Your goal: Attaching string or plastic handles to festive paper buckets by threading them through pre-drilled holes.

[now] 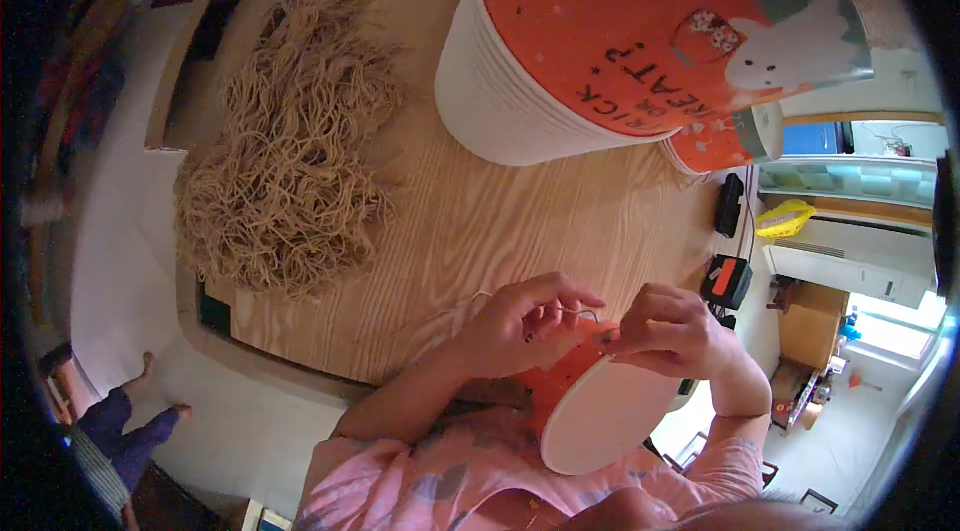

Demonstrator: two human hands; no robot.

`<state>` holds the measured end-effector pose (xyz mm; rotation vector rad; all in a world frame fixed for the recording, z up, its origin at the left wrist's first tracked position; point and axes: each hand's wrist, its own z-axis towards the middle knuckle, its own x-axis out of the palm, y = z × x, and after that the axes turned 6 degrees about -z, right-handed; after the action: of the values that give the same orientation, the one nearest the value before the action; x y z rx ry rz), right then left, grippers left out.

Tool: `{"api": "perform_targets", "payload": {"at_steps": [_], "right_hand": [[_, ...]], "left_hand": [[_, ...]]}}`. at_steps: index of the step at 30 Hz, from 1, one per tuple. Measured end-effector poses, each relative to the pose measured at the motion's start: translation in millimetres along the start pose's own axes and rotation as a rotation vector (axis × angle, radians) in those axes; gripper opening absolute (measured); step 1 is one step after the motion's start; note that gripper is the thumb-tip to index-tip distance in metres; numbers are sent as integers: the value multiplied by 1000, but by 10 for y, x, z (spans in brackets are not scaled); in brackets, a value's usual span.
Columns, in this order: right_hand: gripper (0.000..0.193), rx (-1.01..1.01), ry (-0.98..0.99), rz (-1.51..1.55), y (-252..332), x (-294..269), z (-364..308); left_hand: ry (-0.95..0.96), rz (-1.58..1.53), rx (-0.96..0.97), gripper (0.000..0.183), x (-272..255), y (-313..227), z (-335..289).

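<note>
Close to my chest is an orange paper bucket [560, 376], tilted so that its pale round end [610, 416] faces up and toward me. My left hand [525, 326] has its fingers curled around a thin, light cord [585, 312], which loops across to the bucket's edge. At that edge, my right hand [668, 333] pinches with thumb and fingers; what exactly lies between the fingertips is too small to tell. A large heap of tan cords [290, 151] covers the left part of the wooden table [480, 221].
Nested Halloween-print buckets [640, 41] with white rims lie in a large stack at the table's far side, a smaller orange stack [712, 143] behind. Black devices [727, 281] sit along the right edge. At the lower left, another person's legs [130, 421] show.
</note>
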<state>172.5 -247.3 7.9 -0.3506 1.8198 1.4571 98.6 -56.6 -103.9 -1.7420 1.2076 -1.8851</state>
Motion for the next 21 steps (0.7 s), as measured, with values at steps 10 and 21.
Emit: {"api": "perform_targets", "payload": {"at_steps": [10,21], "right_hand": [[16,-25,-27,-5,-9,71,21],[49,132,-144,-331,64,45,-292]], "left_hand": [[195,332,171,20,-27,-22,18],[-104,559,24,16,-60,-69,-32]]}}
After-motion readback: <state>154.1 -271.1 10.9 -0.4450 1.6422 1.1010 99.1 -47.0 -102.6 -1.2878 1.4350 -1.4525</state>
